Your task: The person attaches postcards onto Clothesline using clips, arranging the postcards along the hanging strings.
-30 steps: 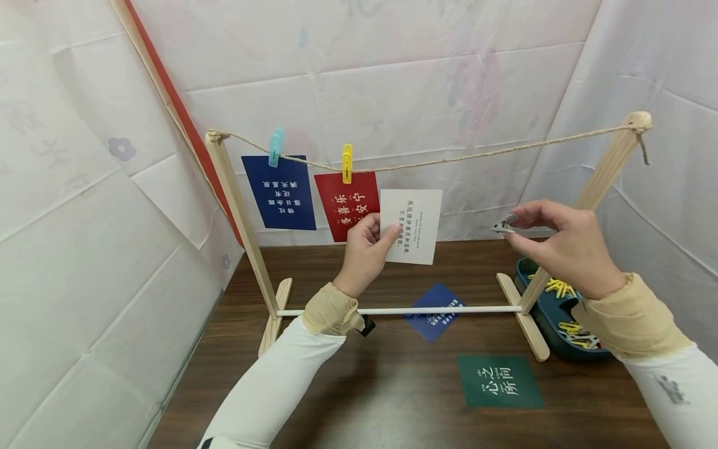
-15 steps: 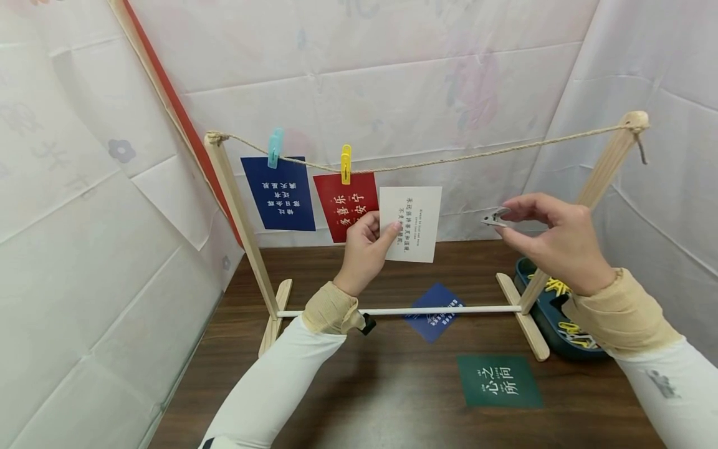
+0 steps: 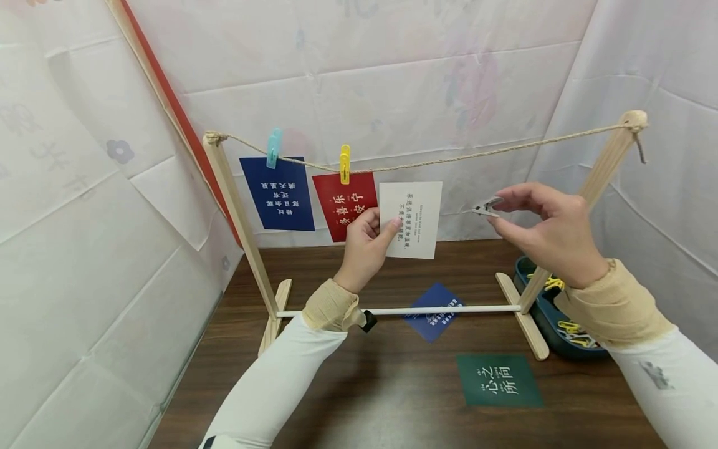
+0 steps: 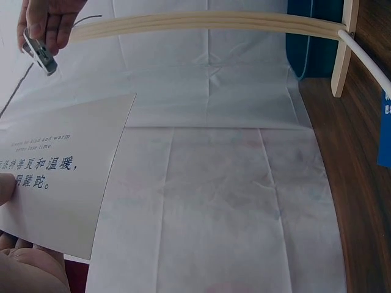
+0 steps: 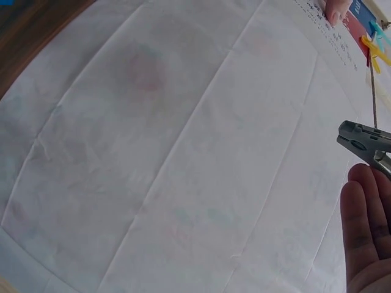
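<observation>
My left hand pinches a white card with printed text between thumb and fingers, just below the twine line. The card overlaps the edge of a red card hanging from a yellow clothespin. Farther left, a light blue clothespin holds a dark blue card on the twine. To the right of the white card, my right hand pinches a grey clothespin by its handles. In the right wrist view that clothespin points toward the cards.
A wooden frame with a right post and a white crossbar stands on the brown table. A blue card and a green card lie there. Behind the right post sits a dark teal tray of clothespins.
My right hand has moved left and up with the grey clothespin, closer to the white card. My left hand has raised the white card slightly toward the twine.
</observation>
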`<act>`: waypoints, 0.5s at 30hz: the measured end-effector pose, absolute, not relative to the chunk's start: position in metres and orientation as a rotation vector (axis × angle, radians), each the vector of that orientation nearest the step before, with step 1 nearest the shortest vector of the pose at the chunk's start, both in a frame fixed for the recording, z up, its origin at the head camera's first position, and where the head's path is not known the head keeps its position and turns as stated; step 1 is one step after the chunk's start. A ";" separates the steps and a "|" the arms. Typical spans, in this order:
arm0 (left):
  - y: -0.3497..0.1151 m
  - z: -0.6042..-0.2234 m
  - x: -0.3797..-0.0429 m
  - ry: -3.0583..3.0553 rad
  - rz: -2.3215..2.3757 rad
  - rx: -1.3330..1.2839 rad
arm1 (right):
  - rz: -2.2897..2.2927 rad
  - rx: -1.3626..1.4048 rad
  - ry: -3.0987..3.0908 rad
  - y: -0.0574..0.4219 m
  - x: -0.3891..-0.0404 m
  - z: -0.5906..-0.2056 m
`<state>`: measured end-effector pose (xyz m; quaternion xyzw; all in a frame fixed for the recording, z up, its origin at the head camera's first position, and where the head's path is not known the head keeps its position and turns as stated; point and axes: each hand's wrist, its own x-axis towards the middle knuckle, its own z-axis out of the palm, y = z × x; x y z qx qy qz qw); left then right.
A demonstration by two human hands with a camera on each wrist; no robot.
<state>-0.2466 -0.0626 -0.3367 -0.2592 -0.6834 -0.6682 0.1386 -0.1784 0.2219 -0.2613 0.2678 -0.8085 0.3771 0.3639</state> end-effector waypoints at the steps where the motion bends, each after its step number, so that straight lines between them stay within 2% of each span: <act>1: -0.063 -0.336 -0.247 -1.975 -1.930 -0.751 | 0.978 0.692 -2.077 0.221 -0.179 -0.260; 15: -0.061 -0.333 -0.249 -1.956 -1.946 -0.755 | 1.079 0.767 -1.968 0.201 -0.186 -0.250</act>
